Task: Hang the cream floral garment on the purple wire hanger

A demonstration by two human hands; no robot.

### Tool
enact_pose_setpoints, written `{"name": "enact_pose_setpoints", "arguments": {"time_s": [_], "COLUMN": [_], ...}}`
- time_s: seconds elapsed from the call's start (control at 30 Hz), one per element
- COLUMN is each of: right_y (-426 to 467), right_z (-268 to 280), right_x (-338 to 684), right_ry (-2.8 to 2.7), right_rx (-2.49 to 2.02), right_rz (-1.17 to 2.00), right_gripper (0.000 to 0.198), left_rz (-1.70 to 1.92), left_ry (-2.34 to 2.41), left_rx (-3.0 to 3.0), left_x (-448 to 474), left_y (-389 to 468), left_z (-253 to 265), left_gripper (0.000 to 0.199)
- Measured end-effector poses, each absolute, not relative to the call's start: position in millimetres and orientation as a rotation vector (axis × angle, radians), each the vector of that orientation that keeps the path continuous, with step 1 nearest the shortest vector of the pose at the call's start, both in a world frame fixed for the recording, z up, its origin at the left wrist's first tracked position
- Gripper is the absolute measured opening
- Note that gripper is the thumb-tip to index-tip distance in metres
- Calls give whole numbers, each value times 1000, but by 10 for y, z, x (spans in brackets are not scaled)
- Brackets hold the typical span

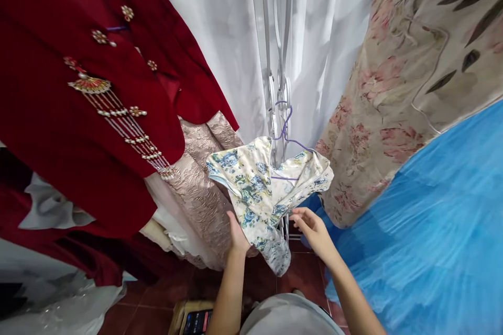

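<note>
A sleeveless floral dress, cream with blue roses and a crossed V neckline, hangs in front of me on a purple wire hanger. The hanger's hook is on a white metal stand. At the dress's left side is my left hand, its thumb along the edge and its fingers hidden behind the cloth. My right hand pinches the right edge of the dress below the neckline, with its fingers bent together. The lower part of the dress narrows and hangs down between my arms.
To the left hang a dark red jacket with beaded ornaments and a pinkish brocade skirt. A beige floral garment and blue tulle fill the right. White curtains hang behind. A phone lies low on a stool-like surface.
</note>
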State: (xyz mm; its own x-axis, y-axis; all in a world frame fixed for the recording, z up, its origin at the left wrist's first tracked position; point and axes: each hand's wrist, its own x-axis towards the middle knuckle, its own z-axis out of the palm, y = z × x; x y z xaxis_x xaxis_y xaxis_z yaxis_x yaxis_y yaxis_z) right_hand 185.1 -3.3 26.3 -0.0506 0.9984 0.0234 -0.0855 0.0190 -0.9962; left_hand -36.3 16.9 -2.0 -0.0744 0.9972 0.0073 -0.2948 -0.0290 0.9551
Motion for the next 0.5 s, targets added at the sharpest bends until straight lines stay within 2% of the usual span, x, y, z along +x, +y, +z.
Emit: {"name": "enact_pose_setpoints", "arguments": {"time_s": [0.07, 0.3, 0.4, 0.5], "right_y": [118, 294, 263, 187], "right_z": [223, 175, 156, 163], "right_x": [1764, 1622, 1761, 1886], "right_ry": [-1309, -1588, -1645, -1620], "right_rx": [-1140, -1277, -1228, -1148], "right_rz": [1228, 1059, 1097, 1210], "right_gripper": [44, 49, 51, 52], "left_rz": [1385, 1537, 1678, 1998], "left_ry": [1035, 1348, 1499, 1789], "left_rx": [864, 1016, 1027, 1092], "left_x": [-393, 8, 89, 157], "left_y": [85, -103, -143, -237], "left_z": [-45, -107, -162, -165], "left_gripper": [105, 47, 44, 45]}}
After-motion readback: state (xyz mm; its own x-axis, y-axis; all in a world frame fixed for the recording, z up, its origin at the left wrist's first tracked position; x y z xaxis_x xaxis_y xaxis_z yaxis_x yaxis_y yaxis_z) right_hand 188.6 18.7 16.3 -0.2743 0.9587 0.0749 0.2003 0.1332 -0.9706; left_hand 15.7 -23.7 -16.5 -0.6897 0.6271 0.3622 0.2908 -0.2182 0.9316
